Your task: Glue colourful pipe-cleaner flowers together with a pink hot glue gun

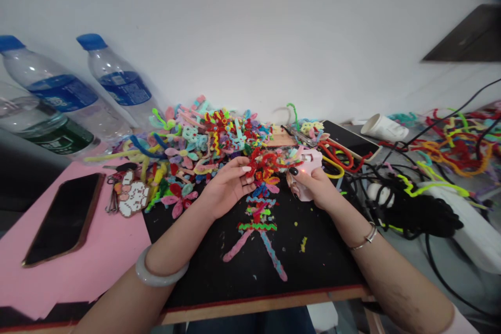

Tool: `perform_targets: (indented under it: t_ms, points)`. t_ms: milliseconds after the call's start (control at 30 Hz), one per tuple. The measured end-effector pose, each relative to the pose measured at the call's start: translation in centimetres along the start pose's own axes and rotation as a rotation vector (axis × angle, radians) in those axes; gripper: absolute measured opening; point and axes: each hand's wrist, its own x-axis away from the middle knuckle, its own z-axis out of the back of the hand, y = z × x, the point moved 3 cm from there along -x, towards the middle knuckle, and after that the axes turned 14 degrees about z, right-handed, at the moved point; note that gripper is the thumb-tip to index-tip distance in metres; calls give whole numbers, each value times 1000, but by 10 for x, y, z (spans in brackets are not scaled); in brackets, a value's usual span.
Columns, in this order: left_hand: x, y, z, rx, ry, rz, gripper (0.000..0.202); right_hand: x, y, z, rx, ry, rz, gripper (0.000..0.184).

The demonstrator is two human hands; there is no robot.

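My left hand [230, 183] pinches a red fuzzy pipe-cleaner piece [261, 163] between thumb and fingers, above the black mat [188, 261]. In my right hand [319, 188] is a pale pink glue gun [309, 162], its front end turned toward the red piece; a small orange light glows on it. Whether the tip touches the piece I cannot tell. Below my hands lies a row of colourful pipe-cleaner shapes, with a green zigzag strip [257, 227] and two splayed strips, one pink [237, 246] and one blue and pink [274, 257]. Small yellow-green scraps lie on the mat.
A heap of pipe-cleaner flowers [188, 141] fills the back. At left are plastic bottles [121, 83], a phone [64, 219] on pink paper [117, 250] and a keychain [133, 195]. At right are another phone [348, 138], a paper cup [383, 129], tangled black cables [418, 214] and a power strip [469, 229].
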Motion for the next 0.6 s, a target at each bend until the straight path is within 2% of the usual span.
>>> perform_targets:
  t_ms: [600]
  points:
    - [-2,1,0,-10,-6,6,16,0,-1,1,46,19,-6,36]
